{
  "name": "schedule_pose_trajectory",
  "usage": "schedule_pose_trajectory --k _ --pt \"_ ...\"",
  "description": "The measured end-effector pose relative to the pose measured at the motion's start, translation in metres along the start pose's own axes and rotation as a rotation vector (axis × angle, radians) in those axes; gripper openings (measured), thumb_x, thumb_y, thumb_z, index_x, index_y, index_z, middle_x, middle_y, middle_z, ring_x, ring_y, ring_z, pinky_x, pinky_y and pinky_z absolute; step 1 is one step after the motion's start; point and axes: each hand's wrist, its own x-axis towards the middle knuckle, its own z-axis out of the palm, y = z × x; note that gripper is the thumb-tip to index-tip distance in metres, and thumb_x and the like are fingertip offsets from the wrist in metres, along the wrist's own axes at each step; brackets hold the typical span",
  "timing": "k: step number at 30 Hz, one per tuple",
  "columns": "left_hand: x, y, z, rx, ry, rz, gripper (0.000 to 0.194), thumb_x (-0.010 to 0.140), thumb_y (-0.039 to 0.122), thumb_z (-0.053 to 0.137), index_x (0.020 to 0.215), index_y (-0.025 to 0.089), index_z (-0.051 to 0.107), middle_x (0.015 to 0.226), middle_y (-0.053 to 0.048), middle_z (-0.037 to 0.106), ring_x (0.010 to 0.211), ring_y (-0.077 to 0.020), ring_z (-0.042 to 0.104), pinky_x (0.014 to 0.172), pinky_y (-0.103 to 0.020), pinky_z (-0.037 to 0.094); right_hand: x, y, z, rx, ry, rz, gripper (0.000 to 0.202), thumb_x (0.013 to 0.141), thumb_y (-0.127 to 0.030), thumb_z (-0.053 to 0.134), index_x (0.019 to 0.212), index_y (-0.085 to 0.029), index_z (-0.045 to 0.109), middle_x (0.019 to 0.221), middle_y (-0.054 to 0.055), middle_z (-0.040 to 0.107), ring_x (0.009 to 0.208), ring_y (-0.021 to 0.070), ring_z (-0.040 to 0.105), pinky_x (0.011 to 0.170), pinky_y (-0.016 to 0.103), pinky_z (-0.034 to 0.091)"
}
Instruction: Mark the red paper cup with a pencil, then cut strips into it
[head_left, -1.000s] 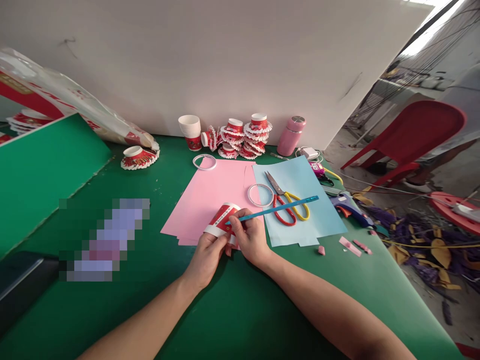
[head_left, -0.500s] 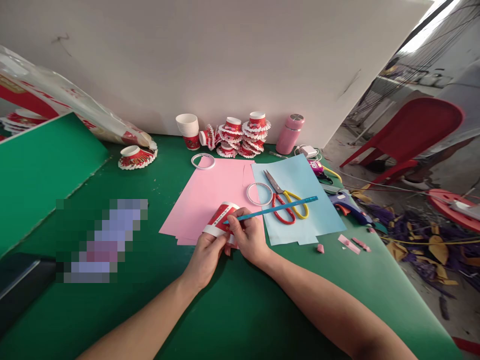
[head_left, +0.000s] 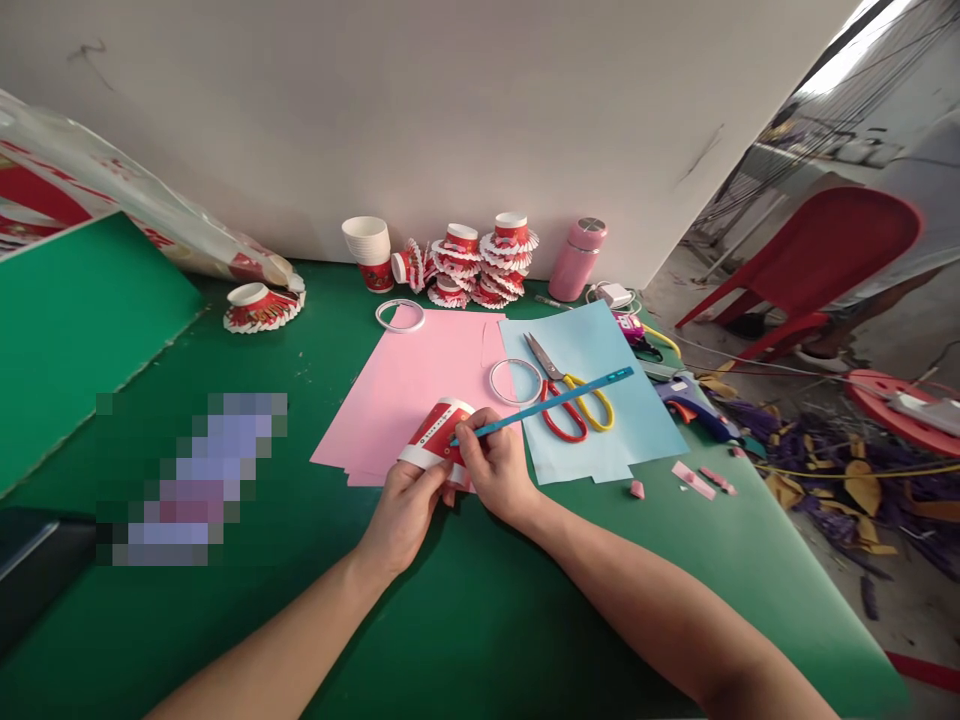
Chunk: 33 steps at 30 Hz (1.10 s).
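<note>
My left hand (head_left: 399, 515) grips a red and white paper cup (head_left: 435, 432), which lies tilted on its side over the near edge of the pink paper (head_left: 420, 380). Between the thumb and fingers of my right hand (head_left: 496, 465) is a blue pencil (head_left: 551, 403), its tip against the cup's printed side. The pencil's far end points up to the right. Beyond it, scissors (head_left: 556, 375) with a red and a yellow handle rest on light blue paper (head_left: 645, 420). A white ring (head_left: 515, 382) lies across both papers, and another ring (head_left: 400, 316) sits at the pink sheet's far left corner.
Along the wall stand stacked paper cups (head_left: 367, 245), several fringed cups (head_left: 491, 265) and a pink flask (head_left: 577, 260). One fringed cup (head_left: 259, 308) sits at left. A glue gun (head_left: 697, 400) and pink scraps (head_left: 694, 480) lie near the right table edge, with a red chair (head_left: 832, 255) beyond.
The whole view has shifted slightly, so things sit a little further left and higher. Both hands keep hold of the cup and the pencil, with the pencil tip still at the cup's side.
</note>
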Motion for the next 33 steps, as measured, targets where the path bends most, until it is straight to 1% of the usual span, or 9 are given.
schedule_pose_trajectory --k 3,6,10,12,17,20,24,28,33 --pt "0.0006 -0.0010 -0.0007 0.001 -0.001 -0.005 0.016 0.068 0.030 0.069 0.069 0.015 0.061 0.058 0.001 0.054 0.054 -0.0107 0.046 0.050 -0.024 0.037 -0.0001 0.0014 0.0002 -0.004 0.009 -0.006 0.018 0.086 -0.033 0.046 0.072 -0.022 0.043 0.047 -0.006 0.039 0.040 0.0103 0.037 0.040 0.023 0.028" --pt "0.0018 -0.0017 -0.0008 -0.003 0.001 -0.007 0.016 0.068 0.029 0.069 0.069 0.015 0.061 0.058 0.001 0.054 0.054 -0.0104 0.046 0.050 -0.024 0.037 -0.0007 0.0024 0.0011 0.014 0.009 0.008 0.020 0.087 -0.035 0.046 0.073 -0.021 0.044 0.049 -0.005 0.043 0.041 0.0103 0.041 0.041 0.022 0.031" --pt "0.0020 -0.0020 -0.0009 -0.013 -0.008 0.006 0.016 0.068 0.029 0.069 0.070 0.015 0.061 0.058 0.002 0.055 0.054 -0.0099 0.046 0.050 -0.023 0.038 -0.0014 0.0009 0.0017 0.074 -0.048 0.065 0.023 0.089 -0.040 0.044 0.076 -0.021 0.045 0.048 -0.004 0.048 0.040 0.0119 0.049 0.039 0.021 0.034" --pt "0.0014 -0.0021 -0.0012 -0.020 -0.015 0.013 0.015 0.069 0.029 0.068 0.072 0.015 0.061 0.059 0.002 0.055 0.054 -0.0097 0.046 0.050 -0.023 0.038 -0.0010 -0.0004 0.0016 0.084 -0.060 0.057 0.023 0.089 -0.040 0.043 0.076 -0.022 0.044 0.045 -0.005 0.049 0.038 0.0123 0.050 0.038 0.021 0.034" --pt "0.0010 -0.0029 -0.0023 -0.024 -0.025 0.021 0.016 0.070 0.029 0.068 0.077 0.015 0.063 0.059 0.002 0.055 0.054 -0.0098 0.045 0.050 -0.023 0.038 0.0002 -0.0010 0.0014 0.047 -0.008 -0.011 0.020 0.088 -0.036 0.044 0.073 -0.023 0.041 0.045 -0.006 0.046 0.036 0.0108 0.045 0.037 0.021 0.030" --pt "0.0022 -0.0036 -0.0022 -0.011 -0.002 0.010 0.016 0.069 0.029 0.069 0.071 0.015 0.062 0.058 0.002 0.054 0.054 -0.0098 0.045 0.050 -0.023 0.037 -0.0001 0.0005 0.0015 0.056 -0.013 -0.006 0.019 0.087 -0.036 0.043 0.073 -0.023 0.040 0.044 -0.007 0.043 0.035 0.0101 0.043 0.036 0.021 0.029" --pt "0.0031 -0.0033 -0.0005 -0.006 0.013 0.002 0.018 0.068 0.030 0.069 0.065 0.015 0.059 0.056 0.002 0.052 0.053 -0.0097 0.044 0.050 -0.023 0.037 -0.0009 0.0035 0.0014 0.053 -0.016 0.035 0.020 0.087 -0.036 0.044 0.074 -0.022 0.042 0.047 -0.006 0.045 0.039 0.0106 0.044 0.039 0.021 0.030" --pt "0.0020 -0.0026 -0.0003 -0.009 0.016 -0.003 0.019 0.066 0.030 0.070 0.065 0.015 0.060 0.056 0.001 0.053 0.053 -0.0097 0.044 0.049 -0.023 0.037 -0.0009 0.0058 0.0019 0.047 -0.019 0.026 0.020 0.087 -0.036 0.044 0.074 -0.022 0.042 0.048 -0.005 0.045 0.040 0.0104 0.043 0.040 0.022 0.030" --pt "0.0014 -0.0041 -0.0024 -0.017 0.021 -0.005 0.019 0.066 0.031 0.071 0.066 0.015 0.060 0.056 0.002 0.052 0.053 -0.0097 0.044 0.049 -0.023 0.037 -0.0004 0.0068 0.0021 0.031 0.006 -0.004 0.019 0.086 -0.033 0.044 0.072 -0.022 0.041 0.047 -0.007 0.039 0.039 0.0094 0.037 0.040 0.021 0.027"
